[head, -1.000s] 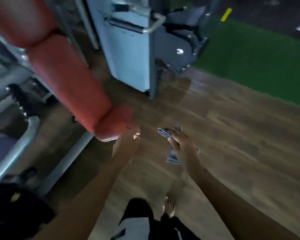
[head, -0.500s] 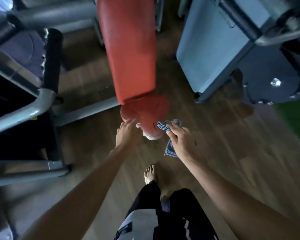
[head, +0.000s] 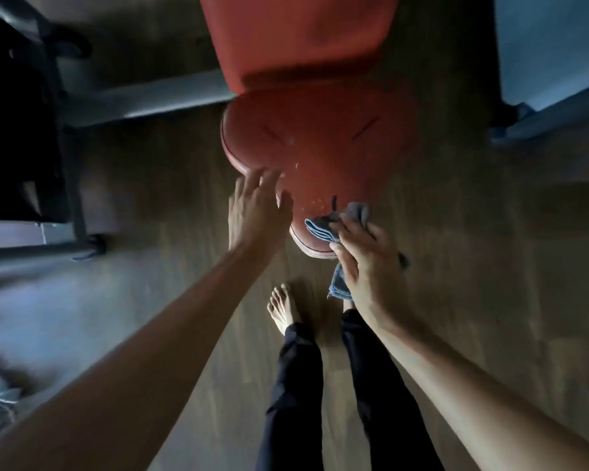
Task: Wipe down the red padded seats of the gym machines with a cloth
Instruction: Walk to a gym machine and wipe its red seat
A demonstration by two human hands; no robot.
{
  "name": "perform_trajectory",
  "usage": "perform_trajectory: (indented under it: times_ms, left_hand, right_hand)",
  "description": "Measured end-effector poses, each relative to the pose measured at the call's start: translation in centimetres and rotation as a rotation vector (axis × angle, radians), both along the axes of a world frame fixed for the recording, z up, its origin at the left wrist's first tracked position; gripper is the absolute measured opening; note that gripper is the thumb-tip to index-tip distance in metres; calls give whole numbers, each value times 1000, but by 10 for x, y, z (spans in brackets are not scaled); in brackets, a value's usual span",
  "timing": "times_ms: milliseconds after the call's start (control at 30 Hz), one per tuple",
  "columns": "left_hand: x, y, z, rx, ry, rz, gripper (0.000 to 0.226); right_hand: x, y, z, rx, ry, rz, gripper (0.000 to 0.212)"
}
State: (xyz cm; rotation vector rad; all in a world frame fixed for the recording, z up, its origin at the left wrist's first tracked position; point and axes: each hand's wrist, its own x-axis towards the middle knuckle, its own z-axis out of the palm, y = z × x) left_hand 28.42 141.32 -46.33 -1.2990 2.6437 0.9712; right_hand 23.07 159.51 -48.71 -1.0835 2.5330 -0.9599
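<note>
Dim, low-contrast light. A cool bluish glow lies on the floor (head: pixel 65 317) at the left, while the upper left corner sinks to near black. The red seat (head: pixel 320 147) looks muted. Motion blur smears the left hand (head: pixel 255 212) and the floor grain; the folds of the cloth (head: pixel 322 226) read a little sharper. Wide-angle stretch swells both forearms (head: pixel 150 351) toward the lower corners.
</note>
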Motion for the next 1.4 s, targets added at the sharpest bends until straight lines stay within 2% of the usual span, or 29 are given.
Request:
perform_trajectory:
  times_ms: [100,233,400,567,700,900,1100,1267,1400]
  left_hand:
    - [-10,-10,-42,-88,31,-58,48]
    - [-13,-29,-69,-114,-78,-128,59]
    - [-11,-34,-79,-104,-111,-170,61]
    - [-12,-34,-81,-79,-117,-166,60]
    - [-15,-32,-82,-65,-115,-158,59]
    - [-1,-36,-80,-48,-171,-165,60]
    - [-14,-42,-78,-75,-243,-207,65]
    - [-16,-44,-73,-50,-266,-225,66]
    - [-19,-44,-70,-45,-277,-222,65]
  right_hand:
    - [6,8,-25,122,102,33,33]
    - [15,8,-30,365,246,11,48]
    - [0,-13,-33,507,277,-12,59]
    - [-12,-34,-40,456,248,-45,62]
    - [-14,-49,-47,425,261,-70,53]
    - [14,0,-34,426,283,196,49]
    - [-9,-34,-37,462,120,-69,52]
    - [20,5,-21,445,106,94,50]
    - [1,-11,-27,441,97,-15,49]
